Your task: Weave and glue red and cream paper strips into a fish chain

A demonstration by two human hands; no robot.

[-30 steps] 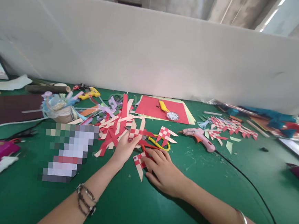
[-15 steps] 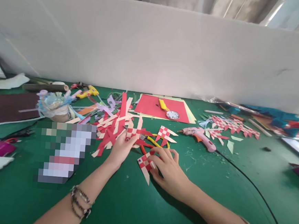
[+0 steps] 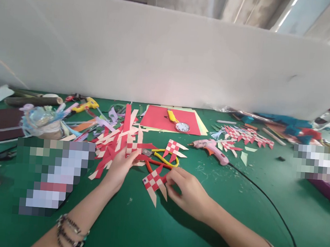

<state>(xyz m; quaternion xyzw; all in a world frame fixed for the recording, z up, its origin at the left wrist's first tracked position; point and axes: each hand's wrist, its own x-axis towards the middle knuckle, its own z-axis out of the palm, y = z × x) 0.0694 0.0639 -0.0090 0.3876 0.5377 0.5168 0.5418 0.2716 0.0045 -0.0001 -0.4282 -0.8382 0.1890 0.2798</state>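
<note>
Right hand (image 3: 188, 190): thumb and forefinger are pinching the red tail strip of the lower paper fish (image 3: 153, 181), the other fingers curling in behind them. This red-and-cream woven piece is lying or hovering over the green surface (image 3: 134, 227), just in front of the scissors (image 3: 146, 151); contact underneath cannot be told. Its checked body is facing up, with the pale points spreading toward the wearer.

Left hand (image 3: 120, 169): thumb is pressing against the fingers, with the upper woven piece (image 3: 132, 145) clamped between them. Long strip ends are sticking out beyond the grip, beside the heap of paper strips (image 3: 114, 150).

Handling (judged): both pieces are probably weighing next to nothing. The interlaced body is likely behaving as a stiffish card, while the single-layer tails are likely bending and creasing easily. Slipping is seeming a small worry; tearing or loosening of the weave is seeming the greater one. Best hold: flat across the checked middle, thumb above, fingers below. The tail pinch is likely serving for light turning only.

A third paper fish (image 3: 173, 147) is resting by the yellow handle, near the pink glue gun (image 3: 209, 146).
</note>
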